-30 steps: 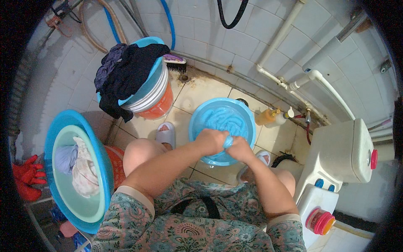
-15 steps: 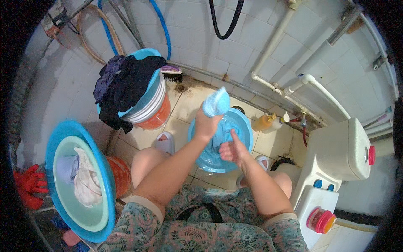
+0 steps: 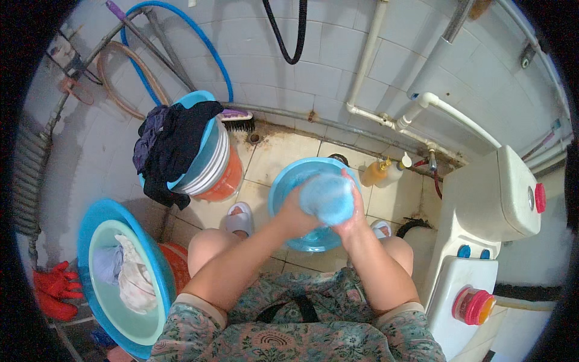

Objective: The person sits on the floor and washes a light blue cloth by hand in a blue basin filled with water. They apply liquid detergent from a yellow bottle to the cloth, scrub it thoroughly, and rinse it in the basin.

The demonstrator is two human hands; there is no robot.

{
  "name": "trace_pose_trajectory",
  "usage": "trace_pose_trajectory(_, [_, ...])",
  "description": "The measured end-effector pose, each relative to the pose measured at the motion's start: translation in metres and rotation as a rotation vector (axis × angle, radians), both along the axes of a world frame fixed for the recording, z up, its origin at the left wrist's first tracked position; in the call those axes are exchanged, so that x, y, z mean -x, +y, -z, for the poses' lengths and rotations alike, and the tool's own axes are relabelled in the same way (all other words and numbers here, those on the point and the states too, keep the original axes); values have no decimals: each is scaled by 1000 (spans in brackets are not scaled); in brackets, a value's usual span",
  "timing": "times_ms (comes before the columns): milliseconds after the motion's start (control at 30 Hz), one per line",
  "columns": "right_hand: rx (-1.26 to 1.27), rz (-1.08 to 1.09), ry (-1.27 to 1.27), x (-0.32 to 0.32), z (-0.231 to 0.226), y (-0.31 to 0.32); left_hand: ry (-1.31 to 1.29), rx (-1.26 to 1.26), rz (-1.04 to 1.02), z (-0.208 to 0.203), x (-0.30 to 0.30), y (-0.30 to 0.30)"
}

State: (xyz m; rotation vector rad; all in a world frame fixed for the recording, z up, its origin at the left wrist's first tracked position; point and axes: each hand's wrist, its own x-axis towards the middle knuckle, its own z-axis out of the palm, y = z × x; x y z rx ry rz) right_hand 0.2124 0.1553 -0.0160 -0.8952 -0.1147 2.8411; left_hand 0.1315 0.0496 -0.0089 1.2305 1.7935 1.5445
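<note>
A bunched light-blue cloth (image 3: 329, 198), blurred by motion, is between my two hands above the blue basin (image 3: 288, 178). My left hand (image 3: 294, 215) is closed around its left side. Pressed against the right side, my right hand (image 3: 352, 224) is wet and also grips the cloth; some fingers of both hands are hidden behind it. The basin stands on the tiled floor between my feet, with its far rim and near right edge showing. Most of what lies inside it is covered by my hands and the cloth.
On the left, stacked basins (image 3: 99, 320) hold white and lilac clothes. Dark clothes (image 3: 175, 142) drape over a basin on an orange bucket (image 3: 226, 179). Pump bottles (image 3: 375, 173), a toilet (image 3: 464, 271) with a pink jar (image 3: 473, 306), and a scrubbing brush (image 3: 238, 120) stand around.
My right hand, open and apart from the cloth before, has come up and now grips it together with my left hand. The cloth has moved down and slightly right. The view has shifted.
</note>
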Motion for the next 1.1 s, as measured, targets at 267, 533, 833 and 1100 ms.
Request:
trace_pose_trajectory(267, [-450,90,-211,-10,58,-9,-33,113,-70,24,-35,17])
trace_pose_trajectory(533, [-216,27,-112,-2,126,-9,-232,189,-204,42,-33,22])
trace_pose_trajectory(833, [-310,-123,-304,11,68,2,-985,-70,-87,54,8,9])
trace_pose_trajectory(1100, [-1327,-420,-542,13,39,10,-1619,-316,26,91,6,3])
